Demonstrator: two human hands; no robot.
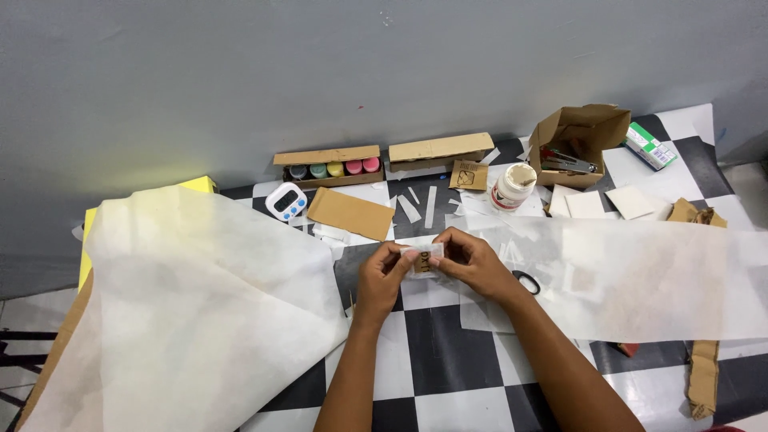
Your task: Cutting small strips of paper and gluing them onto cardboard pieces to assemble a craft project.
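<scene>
- The left hand [382, 276] and the right hand [472, 260] pinch a small piece of cardboard wrapped in thin paper [422, 260] between their fingertips, one at each end.
- The piece hangs just above the checkered table [436, 352], near its middle.
- Large sheets of thin white paper [200, 304] lie on both sides.
- A white jar [512, 186] stands behind, beside an open cardboard box [580, 144].

Both forearms extend forward from the lower edge and converge at the centre. The left hand [384, 276] and right hand [472, 260] meet fingertip to fingertip, fingers curled inward, each in a pinching grip, wrists level and slightly raised.
</scene>
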